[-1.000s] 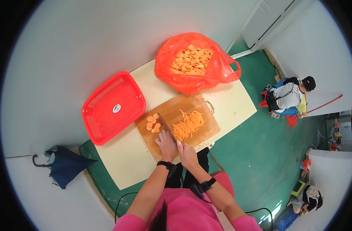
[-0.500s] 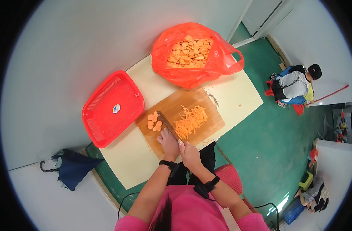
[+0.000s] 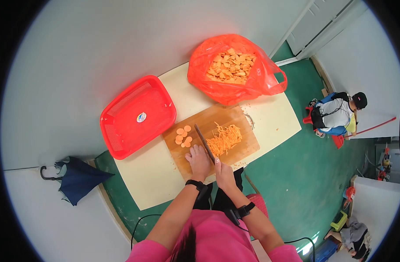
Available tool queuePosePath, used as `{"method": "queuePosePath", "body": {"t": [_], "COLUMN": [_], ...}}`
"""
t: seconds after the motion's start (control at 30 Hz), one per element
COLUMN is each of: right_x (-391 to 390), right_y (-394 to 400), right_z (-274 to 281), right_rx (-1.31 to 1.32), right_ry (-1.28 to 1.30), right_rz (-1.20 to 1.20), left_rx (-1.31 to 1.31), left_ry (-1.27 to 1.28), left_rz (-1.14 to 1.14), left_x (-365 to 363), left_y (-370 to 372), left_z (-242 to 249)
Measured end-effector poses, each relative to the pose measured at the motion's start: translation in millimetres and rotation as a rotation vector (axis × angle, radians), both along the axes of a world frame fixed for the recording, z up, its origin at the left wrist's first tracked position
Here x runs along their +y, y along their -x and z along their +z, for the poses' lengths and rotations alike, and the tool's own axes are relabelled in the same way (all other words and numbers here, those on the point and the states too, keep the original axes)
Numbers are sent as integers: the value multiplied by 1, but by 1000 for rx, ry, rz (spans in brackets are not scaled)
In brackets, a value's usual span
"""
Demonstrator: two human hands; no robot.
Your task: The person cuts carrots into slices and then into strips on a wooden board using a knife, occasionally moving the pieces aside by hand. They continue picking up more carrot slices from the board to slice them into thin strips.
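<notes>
My right hand (image 3: 225, 175) is wrapped round the handle of a kitchen knife (image 3: 204, 140). Its dark blade stands on the wooden cutting board (image 3: 173, 142), against the left side of a heap of shredded carrot (image 3: 226, 139). To the left of the blade, my left hand (image 3: 198, 160) rests on the board with its fingers stretched out and apart. Whether anything lies under that palm is hidden. Several round carrot slices (image 3: 183, 136) lie just beyond its fingertips.
A red plastic basket (image 3: 139, 100) stands at the table's left. Behind the board, a red plastic bag (image 3: 217, 91) holds many carrot slices. A blue umbrella (image 3: 82, 177) leans by the wall. Another person (image 3: 335, 114) sits at the right; a second (image 3: 355, 236) is at lower right.
My view has shifted, so the table appears moved. The knife has gone rightward over the board, away from the round slices and up to the shreds. A gap now shows between blade and left fingers.
</notes>
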State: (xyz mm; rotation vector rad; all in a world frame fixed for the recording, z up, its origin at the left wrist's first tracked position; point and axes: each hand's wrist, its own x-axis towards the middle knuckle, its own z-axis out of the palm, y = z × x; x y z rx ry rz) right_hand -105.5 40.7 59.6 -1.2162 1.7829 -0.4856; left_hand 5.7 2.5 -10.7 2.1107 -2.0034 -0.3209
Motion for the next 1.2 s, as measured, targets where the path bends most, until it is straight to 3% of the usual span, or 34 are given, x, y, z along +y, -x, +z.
{"method": "queuePosePath", "body": {"t": [0.5,1.2], "right_x": [2,1], "right_y": [1,-6], "right_z": [-4,-2], "right_rx": [9,42], "right_ry": [30,32], "right_rz": [-19,-6], "left_rx": [94,35], "left_ry": [14,-20], "left_rz": [-25,-14], "left_x": [2,1], "left_y": [-4,-3], "left_z": [3,1]}}
